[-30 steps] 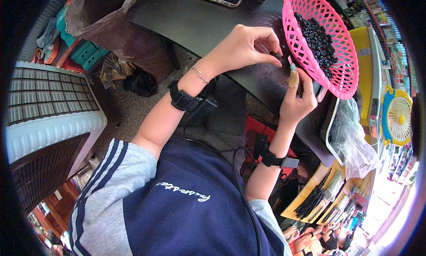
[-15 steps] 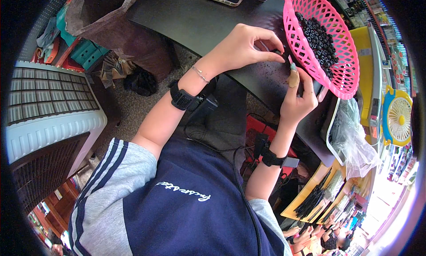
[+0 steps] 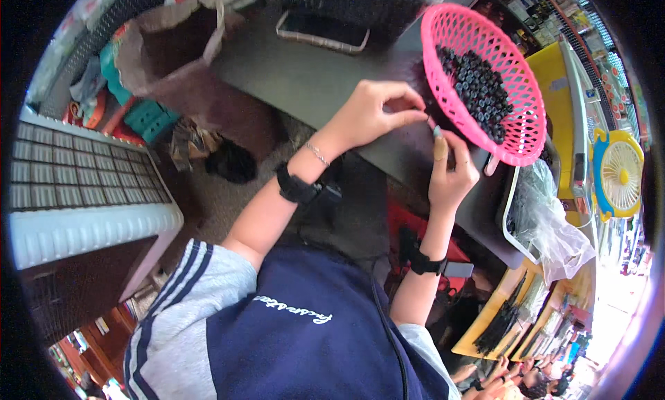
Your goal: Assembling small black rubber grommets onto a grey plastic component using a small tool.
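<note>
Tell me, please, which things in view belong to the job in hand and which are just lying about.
Seemingly in use:
- small pink piece at the fingertips of the right hand, close to the left hand
- pink basket beside the hands
- small black pieces in it

Seemingly just around:
- phone
- clear plastic bag
- blue and yellow fan

A dark worktop point(image 3: 291, 81) lies beneath the left hand point(image 3: 368, 114), grey floor point(image 3: 220, 216) left of it, glaring light point(image 3: 627, 289) far right.
</note>
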`<state>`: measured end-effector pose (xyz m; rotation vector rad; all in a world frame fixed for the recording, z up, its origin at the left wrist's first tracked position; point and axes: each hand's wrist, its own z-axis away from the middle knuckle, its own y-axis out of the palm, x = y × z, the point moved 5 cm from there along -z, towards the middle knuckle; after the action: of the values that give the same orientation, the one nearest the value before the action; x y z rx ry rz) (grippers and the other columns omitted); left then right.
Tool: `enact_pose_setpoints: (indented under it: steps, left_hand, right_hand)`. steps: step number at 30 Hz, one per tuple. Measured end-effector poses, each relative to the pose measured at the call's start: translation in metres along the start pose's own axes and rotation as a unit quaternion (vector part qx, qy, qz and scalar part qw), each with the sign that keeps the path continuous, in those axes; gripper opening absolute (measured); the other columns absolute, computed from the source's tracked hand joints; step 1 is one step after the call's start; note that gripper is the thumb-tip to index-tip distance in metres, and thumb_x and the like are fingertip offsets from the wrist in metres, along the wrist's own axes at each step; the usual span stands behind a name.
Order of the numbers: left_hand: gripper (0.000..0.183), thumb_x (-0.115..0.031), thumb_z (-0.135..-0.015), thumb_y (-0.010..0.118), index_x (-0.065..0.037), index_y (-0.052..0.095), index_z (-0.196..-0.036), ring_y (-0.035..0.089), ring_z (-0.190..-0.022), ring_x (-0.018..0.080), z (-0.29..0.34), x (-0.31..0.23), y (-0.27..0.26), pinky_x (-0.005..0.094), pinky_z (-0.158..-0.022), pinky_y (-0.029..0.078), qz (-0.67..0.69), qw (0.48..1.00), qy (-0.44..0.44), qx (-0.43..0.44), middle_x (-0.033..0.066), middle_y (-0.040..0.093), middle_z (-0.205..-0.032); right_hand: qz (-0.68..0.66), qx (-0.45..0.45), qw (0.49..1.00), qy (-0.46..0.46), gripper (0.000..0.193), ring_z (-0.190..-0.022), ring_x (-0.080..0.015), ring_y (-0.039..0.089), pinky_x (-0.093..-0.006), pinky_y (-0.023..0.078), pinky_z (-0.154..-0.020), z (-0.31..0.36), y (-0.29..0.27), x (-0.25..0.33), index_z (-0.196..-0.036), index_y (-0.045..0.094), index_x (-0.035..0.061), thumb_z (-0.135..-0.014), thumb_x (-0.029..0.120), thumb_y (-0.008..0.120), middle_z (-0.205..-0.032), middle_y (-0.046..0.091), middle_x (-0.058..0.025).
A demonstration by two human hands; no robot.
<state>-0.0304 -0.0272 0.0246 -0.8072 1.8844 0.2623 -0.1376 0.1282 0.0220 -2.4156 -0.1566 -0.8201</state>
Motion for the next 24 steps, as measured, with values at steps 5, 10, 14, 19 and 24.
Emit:
enact_pose_setpoints:
  steps: [5, 10, 14, 19, 24]
  left_hand:
    - [0.023, -0.019, -0.094, 0.064, 0.003, 0.067, -0.1, 0.063, -0.076, 0.0085, -0.003, -0.004, -0.005, 0.0255, -0.07, 0.052, 0.025, 0.999, -0.037, -0.001, 0.0053, 0.069, -0.086]
    - [0.024, -0.021, -0.096, 0.061, 0.002, 0.066, -0.1, 0.063, -0.074, 0.0092, -0.014, -0.008, 0.009, 0.0261, -0.069, 0.051, 0.013, 0.998, -0.047, 0.039, 0.0065, 0.069, -0.085]
    - [0.025, -0.021, -0.096, 0.06, 0.003, 0.066, -0.101, 0.065, -0.073, 0.0113, -0.01, -0.02, 0.001, 0.027, -0.068, 0.052, -0.073, 0.997, 0.015, 0.034, 0.0091, 0.07, -0.085]
    - [0.021, -0.016, -0.094, 0.062, 0.002, 0.065, -0.104, 0.069, -0.078, 0.015, 0.003, -0.017, 0.002, 0.029, -0.073, 0.054, -0.038, 0.998, -0.017, 0.042, 0.0115, 0.071, -0.089]
    - [0.019, -0.014, -0.092, 0.064, 0.001, 0.066, -0.105, 0.069, -0.081, 0.0168, 0.006, -0.019, 0.007, 0.0291, -0.075, 0.054, -0.043, 0.998, 0.026, 0.024, 0.0119, 0.071, -0.093]
  right_hand:
    - [-0.012, 0.008, 1.0, 0.01, 0.015, -0.061, -0.0234, 0.061, -0.0319, 0.047, -0.057, -0.012, 0.0, 0.013, -0.095, 0.067, 0.0, -0.087, 0.013, 0.069, -0.08, 0.067, -0.0131]
    - [0.01, 0.003, 0.999, 0.034, 0.015, -0.076, -0.0332, 0.068, -0.0388, 0.053, -0.069, -0.015, -0.009, -0.002, -0.093, 0.067, 0.0008, -0.085, 0.013, 0.069, -0.086, 0.069, -0.0162]
    - [0.001, -0.028, 1.0, -0.003, 0.017, -0.075, -0.0342, 0.068, -0.0395, 0.054, -0.068, -0.019, -0.009, 0.015, -0.087, 0.069, -0.0004, -0.083, 0.016, 0.071, -0.082, 0.069, -0.0191]
    - [0.025, -0.012, 0.999, 0.034, 0.019, -0.072, -0.0305, 0.07, -0.0364, 0.054, -0.065, -0.012, -0.014, 0.025, -0.089, 0.071, 0.0012, -0.083, 0.019, 0.072, -0.083, 0.07, -0.0165]
    - [0.023, -0.048, 0.998, 0.013, 0.022, -0.064, -0.0279, 0.067, -0.035, 0.052, -0.059, -0.005, -0.017, 0.018, -0.091, 0.07, 0.0031, -0.086, 0.025, 0.071, -0.08, 0.07, -0.0145]
